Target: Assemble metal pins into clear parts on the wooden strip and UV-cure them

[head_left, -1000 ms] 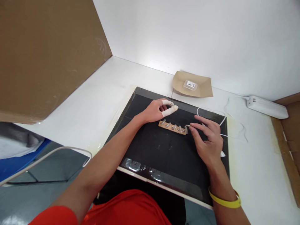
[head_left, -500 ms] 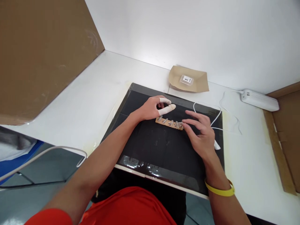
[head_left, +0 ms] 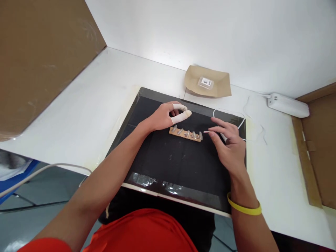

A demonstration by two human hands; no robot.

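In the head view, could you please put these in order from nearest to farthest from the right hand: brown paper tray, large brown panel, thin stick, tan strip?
From the right hand:
1. thin stick: held at its fingertips
2. tan strip: left of the stick
3. brown paper tray: at the back
4. large brown panel: far left

The black mat (head_left: 157, 161) is offering passage in front of the strip (head_left: 185, 136). The left hand (head_left: 164, 117) is crowding its far left side, a thin stick (head_left: 207, 132) in the right hand (head_left: 231, 143) is narrowing its right end, and a white cable (head_left: 242, 124) is looping beyond.
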